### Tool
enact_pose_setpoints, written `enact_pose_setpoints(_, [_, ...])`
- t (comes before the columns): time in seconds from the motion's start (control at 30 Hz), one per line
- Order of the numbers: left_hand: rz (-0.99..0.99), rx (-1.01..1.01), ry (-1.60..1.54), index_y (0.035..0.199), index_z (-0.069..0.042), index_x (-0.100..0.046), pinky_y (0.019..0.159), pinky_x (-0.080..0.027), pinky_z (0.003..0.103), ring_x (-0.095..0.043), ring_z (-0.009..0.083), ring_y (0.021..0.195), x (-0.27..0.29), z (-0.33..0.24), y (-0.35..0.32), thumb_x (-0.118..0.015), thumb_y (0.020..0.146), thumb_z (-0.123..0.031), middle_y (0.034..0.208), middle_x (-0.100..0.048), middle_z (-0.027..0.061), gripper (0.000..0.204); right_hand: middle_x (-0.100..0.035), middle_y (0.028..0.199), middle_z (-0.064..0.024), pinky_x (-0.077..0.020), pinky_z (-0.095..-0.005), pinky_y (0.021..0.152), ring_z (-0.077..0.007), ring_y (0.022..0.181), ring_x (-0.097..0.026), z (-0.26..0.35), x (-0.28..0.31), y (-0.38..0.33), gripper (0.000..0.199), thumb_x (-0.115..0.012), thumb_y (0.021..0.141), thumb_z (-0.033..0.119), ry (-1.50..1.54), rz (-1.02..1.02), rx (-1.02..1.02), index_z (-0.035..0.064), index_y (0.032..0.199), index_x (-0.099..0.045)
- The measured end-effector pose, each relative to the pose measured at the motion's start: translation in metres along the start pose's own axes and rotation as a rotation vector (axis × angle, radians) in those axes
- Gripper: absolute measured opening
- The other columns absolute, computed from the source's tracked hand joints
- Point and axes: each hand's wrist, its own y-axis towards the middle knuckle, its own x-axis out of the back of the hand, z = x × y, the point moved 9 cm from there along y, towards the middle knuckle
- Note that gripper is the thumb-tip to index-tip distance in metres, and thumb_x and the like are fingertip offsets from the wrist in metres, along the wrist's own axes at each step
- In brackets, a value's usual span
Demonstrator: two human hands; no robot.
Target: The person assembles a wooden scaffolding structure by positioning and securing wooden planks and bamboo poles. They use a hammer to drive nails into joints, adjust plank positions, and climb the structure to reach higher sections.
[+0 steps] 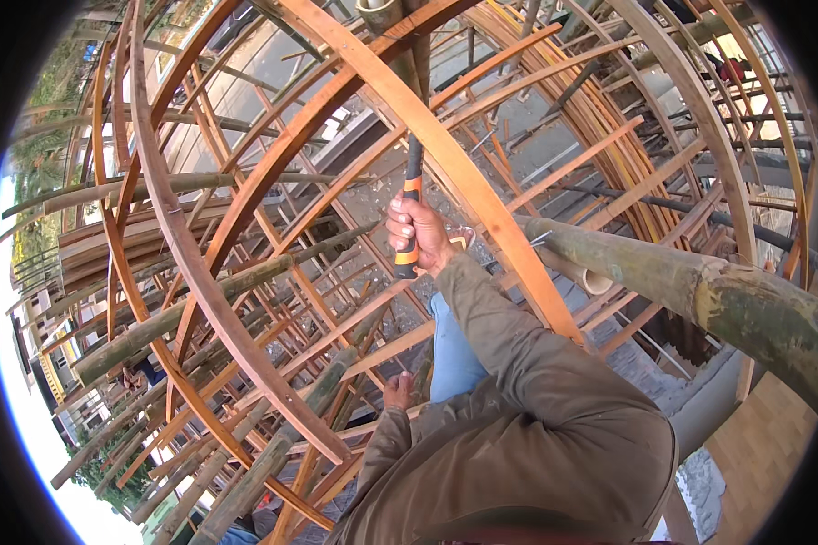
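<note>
My right hand (413, 232) is closed round the black and orange handle (413, 186) of a hammer-like tool. Its dark shaft points away from me and passes behind a curved wooden beam (468, 177), which hides the tool's head. Lower down, my left hand (397, 391) is small in view beside a greenish bamboo pole (332, 389); its fingers are too unclear to tell whether they grip anything. A blue trouser leg (454, 354) shows between my arms.
Curved wooden ribs (186, 250) and crossing slats surround me. A thick bamboo pole (645, 259) runs out to the right, above a hollow bamboo end (595, 282). Long timber strips (600, 145) are stacked at the far right. Ground shows far below through gaps.
</note>
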Motion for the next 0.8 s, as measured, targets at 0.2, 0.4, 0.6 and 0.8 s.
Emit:
enact_pose_setpoints(0.2, [0.053, -0.131, -0.231, 0.1, -0.003, -0.063, 0.056, -0.047, 0.026, -0.062, 0.0125, 0.07, -0.032, -0.067, 0.05, -0.06, 0.1, -0.044, 0.085, -0.067, 0.0066, 0.041, -0.047, 0.071, 0.0054, -0.044, -0.0253, 0.046, -0.0044, 0.055, -0.048, -0.036, 0.012, -0.117, 0.017, -0.065, 0.093, 0.01, -0.106, -0.336, -0.24, 0.0109, 0.089, -0.049])
enact_pose_setpoints(0.4, [0.024, -0.256, -0.204, 0.109, 0.003, -0.059, 0.057, -0.051, 0.029, -0.069, 0.0196, 0.078, -0.03, -0.128, 0.064, -0.06, 0.1, -0.042, 0.096, -0.07, 0.0131, 0.046, -0.051, 0.072, 0.0014, -0.049, -0.0276, 0.044, -0.0081, 0.056, -0.054, -0.043, 0.023, -0.275, 0.02, -0.069, 0.09, 0.013, -0.463, -0.504, -0.502, 0.0066, 0.093, -0.05])
enact_pose_setpoints(0.6, [-0.017, -0.272, -0.2, 0.112, 0.003, -0.06, 0.063, -0.057, 0.033, -0.069, 0.0235, 0.081, -0.061, -0.188, 0.034, -0.062, 0.099, -0.041, 0.101, -0.069, 0.0148, 0.046, -0.054, 0.073, -0.0023, -0.0505, -0.0299, 0.044, -0.0116, 0.056, -0.058, 0.002, -0.005, -0.376, 0.023, -0.069, 0.087, 0.014, -0.765, -0.382, -0.571, 0.0015, 0.094, -0.05])
enact_pose_setpoints(0.8, [0.048, -0.787, -0.14, 0.095, 0.0, -0.058, 0.061, -0.051, 0.03, -0.059, 0.0143, 0.074, -0.146, -0.294, -0.039, -0.065, 0.099, -0.034, 0.087, -0.063, 0.0075, 0.035, -0.06, 0.076, -0.0064, -0.0496, -0.03, 0.049, -0.0134, 0.055, -0.059, 0.046, -0.027, -0.461, 0.03, -0.069, 0.086, 0.015, -0.979, -0.356, -0.342, -0.0027, 0.103, -0.052])
